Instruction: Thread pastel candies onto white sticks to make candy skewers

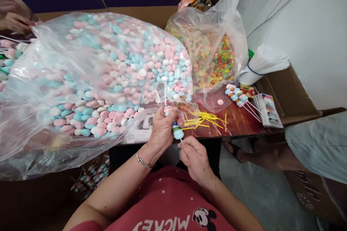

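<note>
Near the table's front edge I hold a candy skewer [178,133] of pink, blue and green pieces on a thin white stick. My left hand [162,124] is closed around its upper part, where a clear printed wrapper [162,94] sticks up above the fingers. Below it, my right hand [195,157] pinches the stick under the lowest blue candy. Beside my left hand lies a heap of yellow twist ties [207,118]. Past both hands, a big clear bag of pink, white and blue candies [121,68] spreads over the table's left side.
At the back right stands a clear bag of ring candies [214,57]. Finished-looking candy skewers [238,95], a pack of printed cards [268,110] and a cup of white sticks or bags [252,74] sit right. Another person's leg [271,158] is at right; a person's hand [17,23] at left.
</note>
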Tool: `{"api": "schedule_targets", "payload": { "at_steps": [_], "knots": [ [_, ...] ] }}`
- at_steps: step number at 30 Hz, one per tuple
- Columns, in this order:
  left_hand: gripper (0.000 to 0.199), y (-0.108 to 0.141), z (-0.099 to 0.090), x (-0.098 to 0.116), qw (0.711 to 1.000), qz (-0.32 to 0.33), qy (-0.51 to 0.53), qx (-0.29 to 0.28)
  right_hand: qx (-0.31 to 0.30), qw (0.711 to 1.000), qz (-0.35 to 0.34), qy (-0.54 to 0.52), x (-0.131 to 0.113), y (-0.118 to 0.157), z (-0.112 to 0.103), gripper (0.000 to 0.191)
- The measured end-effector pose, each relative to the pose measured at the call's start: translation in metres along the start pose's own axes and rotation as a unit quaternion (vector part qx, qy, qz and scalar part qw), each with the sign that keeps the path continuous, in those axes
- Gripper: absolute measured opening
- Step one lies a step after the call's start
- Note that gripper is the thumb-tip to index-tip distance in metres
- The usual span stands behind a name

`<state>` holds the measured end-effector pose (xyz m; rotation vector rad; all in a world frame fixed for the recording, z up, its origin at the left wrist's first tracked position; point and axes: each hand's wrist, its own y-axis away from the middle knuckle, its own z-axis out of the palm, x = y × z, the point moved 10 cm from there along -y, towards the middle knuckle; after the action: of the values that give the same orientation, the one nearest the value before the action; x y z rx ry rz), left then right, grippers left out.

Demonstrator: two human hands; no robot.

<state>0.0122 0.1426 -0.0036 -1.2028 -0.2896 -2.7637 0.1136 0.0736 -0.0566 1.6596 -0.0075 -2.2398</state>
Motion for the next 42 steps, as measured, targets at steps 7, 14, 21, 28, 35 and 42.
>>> {"api": "schedule_targets", "payload": {
  "at_steps": [7,14,21,28,35,42],
  "knots": [
    [0.043,0.015,-0.002,-0.020,0.998,-0.060,0.001,-0.037,-0.076,0.965,0.062,-0.245,-0.003,-0.010,0.012,0.024],
    [0.055,-0.018,-0.017,0.025,1.000,0.013,0.019,0.018,-0.032,0.999,0.014,-0.036,0.009,-0.003,-0.005,0.026],
    [0.040,-0.009,-0.004,0.003,1.000,-0.003,0.018,0.013,0.108,0.927,-0.176,0.313,-0.036,0.004,-0.019,0.016],
    [0.033,0.016,0.004,-0.037,0.997,-0.065,0.032,-0.005,0.089,0.981,-0.094,0.144,-0.015,-0.008,-0.019,0.025],
    [0.042,-0.006,-0.010,0.007,0.999,-0.014,0.022,0.034,0.060,0.985,-0.069,0.145,-0.013,-0.007,-0.021,0.031],
    [0.031,-0.018,-0.022,0.021,0.996,0.014,0.035,0.078,0.021,0.966,-0.072,0.249,-0.014,0.004,-0.019,0.022]
  ]
}}
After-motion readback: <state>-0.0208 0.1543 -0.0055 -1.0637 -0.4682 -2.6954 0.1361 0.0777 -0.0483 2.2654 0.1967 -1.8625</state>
